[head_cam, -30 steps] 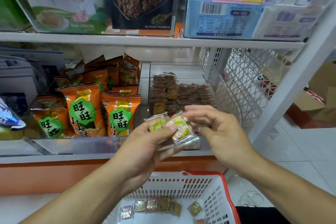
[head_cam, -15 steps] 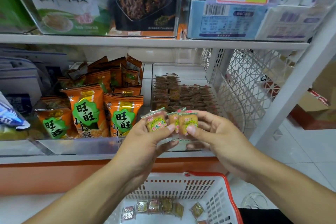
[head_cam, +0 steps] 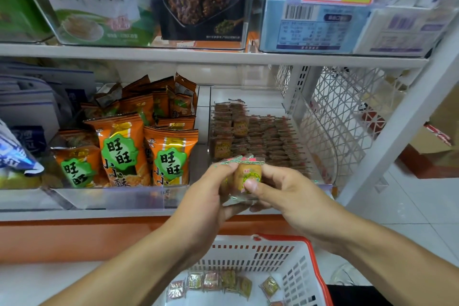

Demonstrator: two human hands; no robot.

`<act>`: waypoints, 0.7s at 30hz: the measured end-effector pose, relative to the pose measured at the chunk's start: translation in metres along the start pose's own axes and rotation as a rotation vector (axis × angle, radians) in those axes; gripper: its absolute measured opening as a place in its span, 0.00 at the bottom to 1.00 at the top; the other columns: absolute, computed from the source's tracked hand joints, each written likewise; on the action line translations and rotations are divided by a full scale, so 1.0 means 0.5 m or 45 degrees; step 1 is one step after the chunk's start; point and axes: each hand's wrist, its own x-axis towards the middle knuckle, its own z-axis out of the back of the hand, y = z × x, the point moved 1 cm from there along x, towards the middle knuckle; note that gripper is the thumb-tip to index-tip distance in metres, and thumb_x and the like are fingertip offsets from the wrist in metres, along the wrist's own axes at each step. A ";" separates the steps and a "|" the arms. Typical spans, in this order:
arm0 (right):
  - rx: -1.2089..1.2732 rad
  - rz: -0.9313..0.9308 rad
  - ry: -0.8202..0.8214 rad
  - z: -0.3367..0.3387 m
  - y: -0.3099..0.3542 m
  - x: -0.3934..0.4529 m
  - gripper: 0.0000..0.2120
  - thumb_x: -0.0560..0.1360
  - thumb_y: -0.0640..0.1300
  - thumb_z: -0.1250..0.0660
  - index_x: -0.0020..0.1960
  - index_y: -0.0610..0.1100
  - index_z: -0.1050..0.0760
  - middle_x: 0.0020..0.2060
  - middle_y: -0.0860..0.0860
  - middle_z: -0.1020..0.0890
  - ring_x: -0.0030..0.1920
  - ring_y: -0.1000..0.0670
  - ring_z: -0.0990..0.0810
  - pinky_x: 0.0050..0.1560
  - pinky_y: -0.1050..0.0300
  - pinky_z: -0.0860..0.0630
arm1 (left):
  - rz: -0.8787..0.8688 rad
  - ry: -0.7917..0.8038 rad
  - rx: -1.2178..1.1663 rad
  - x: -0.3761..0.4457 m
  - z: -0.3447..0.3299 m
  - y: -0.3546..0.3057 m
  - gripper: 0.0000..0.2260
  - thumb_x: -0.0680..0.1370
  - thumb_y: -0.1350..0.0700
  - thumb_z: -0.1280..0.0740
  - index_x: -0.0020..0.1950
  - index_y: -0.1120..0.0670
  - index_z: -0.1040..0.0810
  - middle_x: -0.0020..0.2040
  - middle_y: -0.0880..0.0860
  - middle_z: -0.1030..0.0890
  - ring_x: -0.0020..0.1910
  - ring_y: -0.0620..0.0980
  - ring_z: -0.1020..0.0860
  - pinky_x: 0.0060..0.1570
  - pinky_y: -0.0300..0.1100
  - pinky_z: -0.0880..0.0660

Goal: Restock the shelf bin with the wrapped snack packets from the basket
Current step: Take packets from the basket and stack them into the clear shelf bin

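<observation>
A small bunch of clear-wrapped snack packets [head_cam: 248, 171] with green-and-yellow labels is held upright between both hands, just in front of the shelf bin's front lip. My left hand [head_cam: 208, 196] grips the bunch from the left, and my right hand [head_cam: 280, 194] pinches it from the right with the thumb on the front packet. Behind them the clear shelf bin [head_cam: 301, 117] holds several rows of the same brown packets standing on edge. Below, a white basket with a red rim [head_cam: 283, 241] has several loose packets [head_cam: 218, 281] on its bottom.
Orange snack bags [head_cam: 119, 146] fill the bin to the left. A white wire mesh panel [head_cam: 345, 117] and a slanted white post [head_cam: 407, 122] close off the shelf's right end. An upper shelf [head_cam: 213, 54] carries boxed goods and price tags.
The packets fanned out in my left hand have been gathered into a tight bunch between both hands. Both hands moved a little forward, nearer the bin's front lip.
</observation>
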 end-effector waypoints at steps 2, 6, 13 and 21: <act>0.071 -0.019 0.058 0.000 0.006 0.009 0.12 0.82 0.41 0.35 0.63 0.47 0.21 0.56 0.48 0.14 0.55 0.52 0.17 0.55 0.54 0.20 | -0.043 -0.014 0.093 0.004 0.000 -0.002 0.17 0.85 0.50 0.42 0.67 0.56 0.21 0.61 0.59 0.16 0.60 0.56 0.17 0.63 0.57 0.22; 0.211 -0.061 0.246 0.026 0.024 0.040 0.22 0.77 0.33 0.30 0.69 0.47 0.25 0.60 0.43 0.17 0.61 0.45 0.18 0.62 0.53 0.22 | -0.132 -0.031 0.272 0.015 -0.007 -0.017 0.24 0.79 0.39 0.36 0.71 0.51 0.26 0.62 0.55 0.17 0.61 0.54 0.18 0.67 0.58 0.24; -0.268 -0.111 -0.417 0.095 0.019 0.162 0.22 0.67 0.37 0.20 0.57 0.49 0.24 0.47 0.55 0.15 0.47 0.59 0.17 0.46 0.70 0.24 | -0.154 -0.131 0.650 0.077 -0.028 -0.012 0.35 0.79 0.50 0.32 0.83 0.44 0.45 0.71 0.42 0.30 0.50 0.23 0.25 0.47 0.22 0.30; -0.576 -0.250 -0.494 0.090 -0.038 0.288 0.24 0.73 0.32 0.30 0.65 0.50 0.27 0.56 0.53 0.20 0.59 0.46 0.20 0.57 0.51 0.21 | 0.034 -0.192 0.845 0.136 -0.030 -0.011 0.31 0.77 0.56 0.33 0.79 0.51 0.36 0.68 0.53 0.23 0.51 0.47 0.21 0.38 0.38 0.27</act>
